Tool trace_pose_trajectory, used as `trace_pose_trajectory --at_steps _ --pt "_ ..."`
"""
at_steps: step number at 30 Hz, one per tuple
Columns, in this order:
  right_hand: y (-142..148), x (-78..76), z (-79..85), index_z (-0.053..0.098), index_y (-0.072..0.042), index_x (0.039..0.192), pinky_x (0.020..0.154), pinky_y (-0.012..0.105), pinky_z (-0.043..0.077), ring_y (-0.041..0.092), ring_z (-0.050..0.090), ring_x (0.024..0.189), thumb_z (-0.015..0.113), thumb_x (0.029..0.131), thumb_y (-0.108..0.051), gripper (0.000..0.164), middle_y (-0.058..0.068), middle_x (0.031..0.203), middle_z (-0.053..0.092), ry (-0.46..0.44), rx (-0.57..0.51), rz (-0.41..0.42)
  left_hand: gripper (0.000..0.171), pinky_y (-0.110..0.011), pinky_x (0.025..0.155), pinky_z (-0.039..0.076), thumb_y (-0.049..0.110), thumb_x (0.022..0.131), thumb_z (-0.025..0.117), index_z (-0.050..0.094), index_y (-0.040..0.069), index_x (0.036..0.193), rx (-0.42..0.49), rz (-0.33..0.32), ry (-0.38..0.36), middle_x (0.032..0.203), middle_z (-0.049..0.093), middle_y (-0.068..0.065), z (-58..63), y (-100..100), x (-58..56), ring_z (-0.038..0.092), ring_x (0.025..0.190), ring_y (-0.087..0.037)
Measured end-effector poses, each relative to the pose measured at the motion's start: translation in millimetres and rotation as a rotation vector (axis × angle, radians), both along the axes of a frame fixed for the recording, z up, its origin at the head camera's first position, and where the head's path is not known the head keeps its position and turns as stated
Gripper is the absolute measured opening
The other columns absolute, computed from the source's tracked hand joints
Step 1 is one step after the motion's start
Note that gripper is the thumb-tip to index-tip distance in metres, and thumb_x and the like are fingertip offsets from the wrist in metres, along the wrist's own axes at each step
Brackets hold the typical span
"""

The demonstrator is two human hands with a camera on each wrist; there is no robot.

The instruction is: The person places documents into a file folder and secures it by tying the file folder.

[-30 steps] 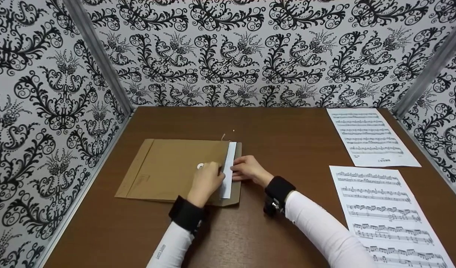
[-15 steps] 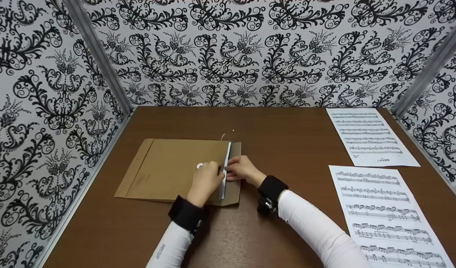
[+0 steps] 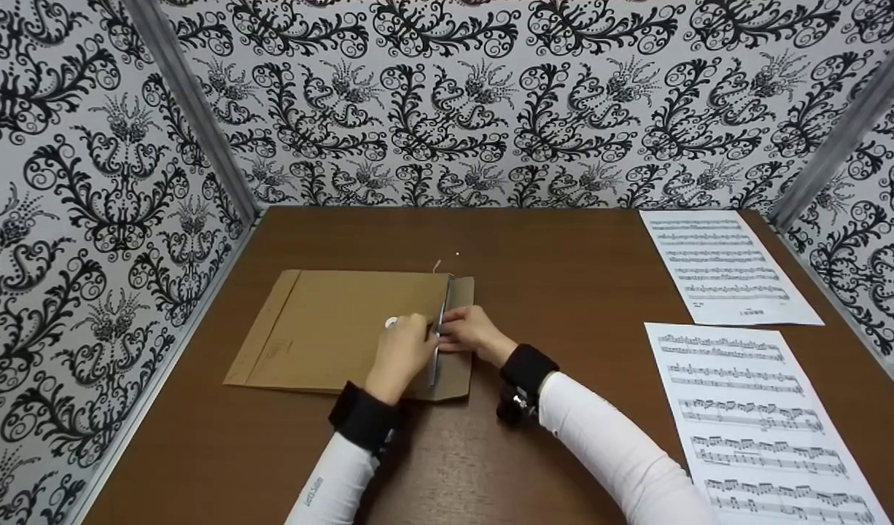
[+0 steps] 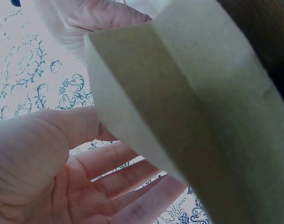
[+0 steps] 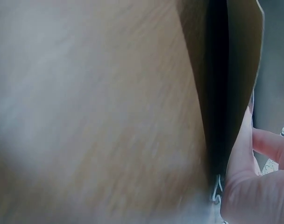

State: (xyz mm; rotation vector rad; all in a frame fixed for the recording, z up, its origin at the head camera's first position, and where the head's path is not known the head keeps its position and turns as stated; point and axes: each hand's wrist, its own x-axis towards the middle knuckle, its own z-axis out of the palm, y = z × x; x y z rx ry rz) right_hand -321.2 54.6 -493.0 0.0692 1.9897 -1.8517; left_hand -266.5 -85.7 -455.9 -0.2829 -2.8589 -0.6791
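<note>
A large brown envelope (image 3: pixel 345 321) lies flat with its mouth and flap (image 3: pixel 458 372) on the right. Only a thin, greyish edge of a white sheet (image 3: pixel 433 372) shows along the mouth; the rest of it is hidden inside. With curled fingers, my left hand (image 3: pixel 402 354) pinches the upper layer at the mouth, beside a white round disc (image 3: pixel 391 321). From the right, my right hand (image 3: pixel 475 334) reaches over the flap, and its fairly straight fingers touch the sheet's edge. Brown paper fills much of the left wrist view.
Two sheets of printed music lie on the right of the brown table (image 3: pixel 564 270), one farther back (image 3: pixel 728 266) and one nearer (image 3: pixel 753 415). A short white string (image 3: pixel 437 266) sticks out past the envelope's far edge. Patterned walls enclose the back and sides.
The white sheet has slid left into the envelope, from a broad strip to a thin edge. My right hand has moved left with it. The left hand has stayed in place.
</note>
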Motion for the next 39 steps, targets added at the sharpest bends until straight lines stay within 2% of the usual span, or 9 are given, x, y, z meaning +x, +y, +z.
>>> trace_pose_trajectory --at_steps 5,7,10,14,18,25,33,39 --pt "-3.9 1.0 0.1 0.061 0.012 0.127 0.071 0.025 0.064 0.007 0.068 0.068 0.052 0.100 0.005 0.029 0.021 0.109 0.070 0.009 0.029 0.005 0.011 -0.036 0.053 0.046 0.003 0.088 0.065 0.070 0.000 0.078 0.018 -0.014 -0.012 0.083 0.075 -0.019 1.8 -0.5 -0.3 0.061 0.064 -0.022" --pt "-5.3 1.0 -0.1 0.062 0.012 0.127 0.072 0.025 0.063 0.006 0.068 0.069 0.052 0.100 0.005 0.030 0.024 0.114 0.069 0.021 0.040 0.010 0.011 -0.035 0.054 0.045 0.002 0.088 0.064 0.073 0.000 0.082 0.020 -0.023 -0.005 0.083 0.075 -0.019 2.3 -0.9 -0.4 0.060 0.063 -0.021" --pt "-7.2 1.2 -1.0 0.061 0.012 0.129 0.071 0.024 0.063 0.006 0.068 0.069 0.051 0.100 0.004 0.032 0.027 0.118 0.069 0.034 0.045 0.015 0.011 -0.036 0.055 0.048 0.003 0.088 0.064 0.075 -0.001 0.085 0.013 -0.031 0.006 0.084 0.076 -0.020 3.1 -1.8 -0.4 0.065 0.066 -0.024" --pt "-9.1 1.8 -2.0 0.063 0.011 0.127 0.068 0.022 0.062 0.006 0.068 0.067 0.052 0.099 0.003 0.031 0.021 0.108 0.072 0.030 0.038 0.006 0.014 -0.042 0.063 0.055 0.004 0.088 0.064 0.076 -0.002 0.091 0.016 -0.035 0.001 0.089 0.077 -0.021 4.2 -2.9 -0.3 0.072 0.078 -0.032" --pt "-11.5 2.6 -3.0 0.065 0.010 0.122 0.066 0.019 0.060 0.005 0.065 0.065 0.052 0.099 0.002 0.028 0.010 0.094 0.070 0.033 0.047 0.011 0.019 -0.047 0.072 0.059 0.005 0.088 0.064 0.077 -0.003 0.100 0.028 -0.037 -0.006 0.096 0.078 -0.022 4.9 -4.0 0.4 0.074 0.088 -0.038" --pt "-14.8 3.5 -5.2 0.067 0.011 0.114 0.063 0.018 0.059 0.005 0.064 0.065 0.049 0.099 0.004 0.024 0.007 0.087 0.068 0.049 0.061 0.014 0.015 -0.050 0.071 0.059 0.005 0.087 0.064 0.076 -0.003 0.092 0.030 -0.028 0.002 0.093 0.077 -0.024 6.0 -4.7 1.6 0.074 0.087 -0.041" --pt "-16.2 4.9 -5.4 0.065 0.012 0.110 0.062 0.018 0.058 0.005 0.063 0.064 0.047 0.097 0.005 0.022 0.005 0.084 0.066 0.057 0.052 0.027 0.022 -0.049 0.073 0.060 0.004 0.088 0.064 0.077 -0.004 0.105 0.048 -0.034 -0.014 0.101 0.078 -0.023 6.4 -5.4 2.0 0.074 0.089 -0.039" --pt "-15.7 4.6 -3.6 0.065 0.011 0.112 0.062 0.018 0.058 0.005 0.062 0.063 0.046 0.098 0.005 0.025 0.002 0.079 0.064 0.053 0.066 0.055 0.018 -0.049 0.070 0.059 0.005 0.088 0.064 0.077 -0.001 0.099 0.063 -0.031 -0.027 0.098 0.078 -0.022 7.4 -5.4 1.3 0.074 0.086 -0.038"
